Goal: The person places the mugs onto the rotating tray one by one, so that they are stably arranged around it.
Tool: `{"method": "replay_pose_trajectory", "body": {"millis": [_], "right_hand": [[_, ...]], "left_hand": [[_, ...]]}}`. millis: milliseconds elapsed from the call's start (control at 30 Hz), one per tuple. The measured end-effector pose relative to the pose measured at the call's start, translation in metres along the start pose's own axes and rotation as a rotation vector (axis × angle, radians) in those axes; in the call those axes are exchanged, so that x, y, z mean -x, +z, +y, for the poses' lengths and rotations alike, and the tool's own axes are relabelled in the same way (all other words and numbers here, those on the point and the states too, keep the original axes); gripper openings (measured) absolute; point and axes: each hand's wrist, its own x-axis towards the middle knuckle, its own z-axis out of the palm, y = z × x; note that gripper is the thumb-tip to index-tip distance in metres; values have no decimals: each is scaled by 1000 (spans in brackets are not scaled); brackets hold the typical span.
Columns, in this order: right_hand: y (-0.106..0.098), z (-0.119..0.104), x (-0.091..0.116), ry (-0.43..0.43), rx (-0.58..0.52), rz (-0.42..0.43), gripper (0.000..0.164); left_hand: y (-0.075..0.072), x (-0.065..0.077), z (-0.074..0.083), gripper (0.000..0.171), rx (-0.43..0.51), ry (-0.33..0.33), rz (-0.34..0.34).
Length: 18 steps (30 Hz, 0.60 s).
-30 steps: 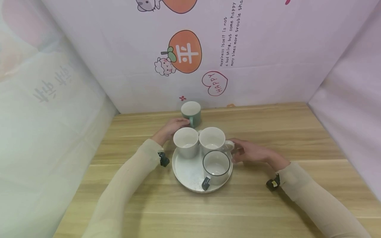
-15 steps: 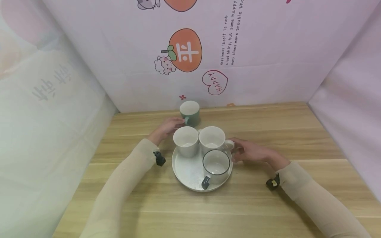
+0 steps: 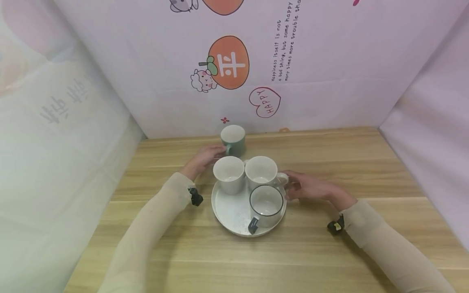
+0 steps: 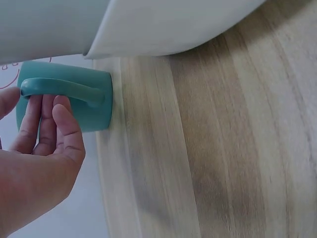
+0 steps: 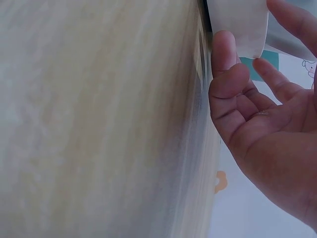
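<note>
My left hand reaches past the tray, with its fingers curled at the handle of a green mug. In the left wrist view several fingertips tuck behind that mug's handle, and the thumb tip is near the handle's end. At the right edge of a round white tray, my right hand holds the rim with bent fingers. Upright on the tray stand a plain white mug, a second white mug with its handle to the right, and a black-rimmed mug with a dark handle.
All of this stands on a wooden table. A printed white cloth hangs right behind the green mug, and pale cloth closes off the left side. The right mug's handle juts out beside my right fingers.
The green mug has shifted slightly left and turned, so its handle faces more to the left. My left hand moved left with it. The right hand and the tray kept their places.
</note>
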Motion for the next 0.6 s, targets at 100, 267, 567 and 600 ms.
{"method": "replay_pose_trajectory", "body": {"millis": [100,267,567,600], "right_hand": [[0,1,-1,-7,-5,-4,73],[0,3,-2,-16,-16,-5,73],[1,6,-2,-9,-30,-4,72],[1,6,-2,-10,-29,-3,72]], "left_hand": [[2,1,0,49,-34,8,-2],[5,3,2,48,-48,14,13],[11,3,5,43,-76,15,49],[11,3,5,42,-74,15,48]]}}
